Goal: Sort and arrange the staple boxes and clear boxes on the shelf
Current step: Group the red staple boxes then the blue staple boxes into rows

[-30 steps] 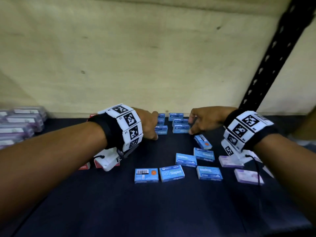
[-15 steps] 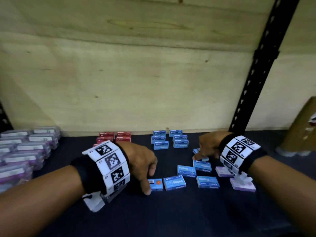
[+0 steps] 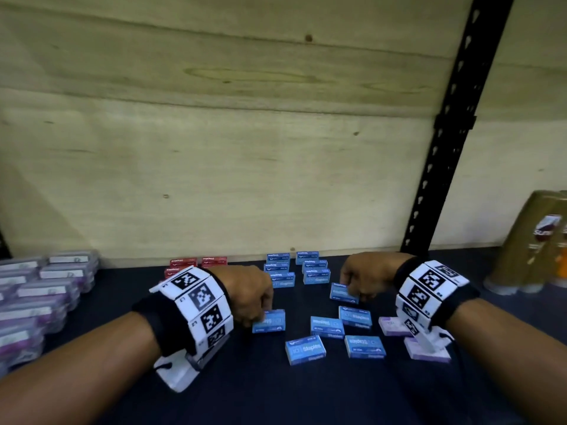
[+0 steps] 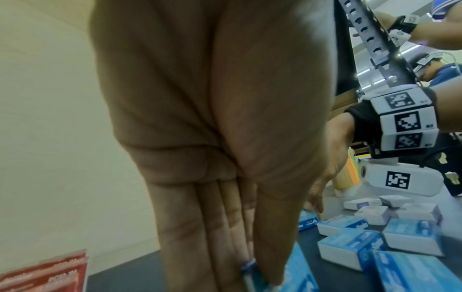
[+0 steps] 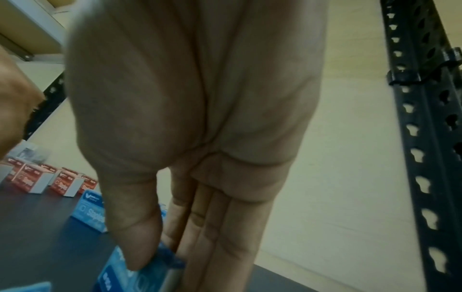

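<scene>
Left hand [image 3: 250, 297] pinches a blue staple box [image 3: 269, 321] mid-shelf [image 3: 276, 394]. Right hand [image 3: 366, 279] grips another blue box [image 3: 343, 292] nearer the back edge. Hands apart.

We read "Staples" on the loose blue box [image 3: 305, 350] at the front of the shelf and, upside down, on the blue boxes [image 3: 282, 283] stacked at the back. On the red boxes [image 5: 62, 184] we read "Staples" too; other print is too blurred.
</scene>
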A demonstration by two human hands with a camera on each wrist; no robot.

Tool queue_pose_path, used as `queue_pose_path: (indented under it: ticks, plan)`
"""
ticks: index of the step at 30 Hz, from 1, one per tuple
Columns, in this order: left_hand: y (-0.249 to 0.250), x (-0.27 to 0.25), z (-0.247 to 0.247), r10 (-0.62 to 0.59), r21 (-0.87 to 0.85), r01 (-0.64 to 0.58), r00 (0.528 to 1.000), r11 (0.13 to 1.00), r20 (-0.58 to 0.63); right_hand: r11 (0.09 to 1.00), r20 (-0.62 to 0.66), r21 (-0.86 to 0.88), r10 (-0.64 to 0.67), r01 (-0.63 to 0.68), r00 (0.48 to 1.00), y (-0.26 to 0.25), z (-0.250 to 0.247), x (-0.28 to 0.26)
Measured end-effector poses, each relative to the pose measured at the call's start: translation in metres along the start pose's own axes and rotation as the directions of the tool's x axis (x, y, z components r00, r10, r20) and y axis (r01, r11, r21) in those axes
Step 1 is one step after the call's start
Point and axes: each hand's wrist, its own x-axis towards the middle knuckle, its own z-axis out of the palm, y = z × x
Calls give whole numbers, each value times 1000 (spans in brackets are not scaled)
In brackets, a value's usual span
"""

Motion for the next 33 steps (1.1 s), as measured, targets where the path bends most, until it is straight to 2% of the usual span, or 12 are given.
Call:
queue_pose_path:
  ticks: [4, 8, 15, 20, 24, 29, 33]
  plan:
    - [3, 9, 0, -21, -4, 21, 996, 1000, -83, 999, -31, -1, -41, 41, 999, 1, 1, 0]
    - [10, 16, -2, -28, 63, 37, 989, 997, -146, 998, -54, 15, -67, 68, 996, 4, 3, 2]
    - [23, 24, -5, 11, 196, 9, 995, 981, -103, 995, -84, -15, -100, 99, 991, 8, 3, 1]
    - [31, 28, -7, 98, 251, -75, 992, 965, -82, 991, -99, -32, -135, 132, 986, 6, 5, 0]
    - [26, 31, -8, 121, 160, -96, 981, 982, -153, 986, -90, 0, -167, 168, 982, 4, -4, -5]
    - [24, 30, -8, 93, -18, -99, 975, 995, -199, 983, -144, -91, -171, 159, 975, 1, -12, -1]
    - [22, 23, -5, 30, 29, -25, 979, 999, -203, 980, -136, -38, -200, 197, 970, -6, -5, 7]
